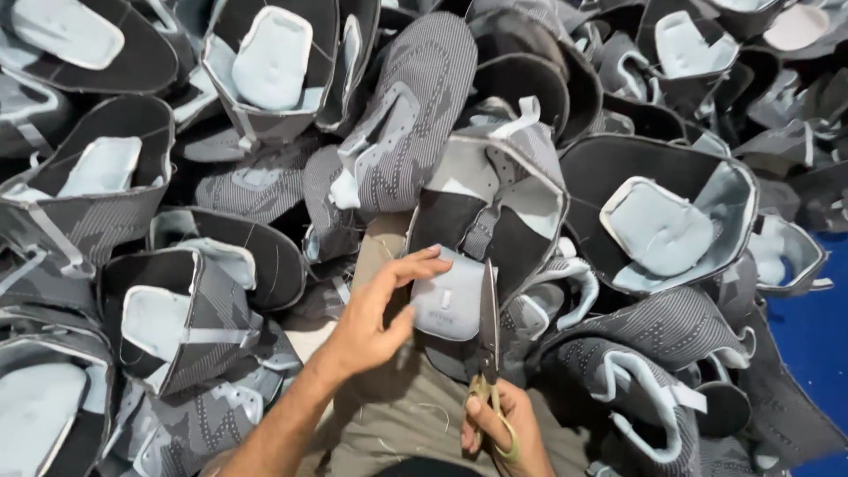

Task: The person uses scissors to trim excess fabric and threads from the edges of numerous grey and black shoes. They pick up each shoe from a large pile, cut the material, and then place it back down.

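My left hand (375,309) pinches the pale grey tongue pad (449,300) of a grey and black shoe upper (495,208) that rests on my lap. My right hand (503,428) grips the yellowish handles of a pair of scissors (488,327). The dark blades point upward and lie against the right edge of the tongue pad. The upper has a patterned grey knit outside, a black lining and a light strap at its top.
Heaps of similar grey shoe uppers (265,66) with pale foam pads surround me on the left, back and right. A blue floor (813,336) shows at the right edge. My khaki trousers (415,424) fill the bottom centre.
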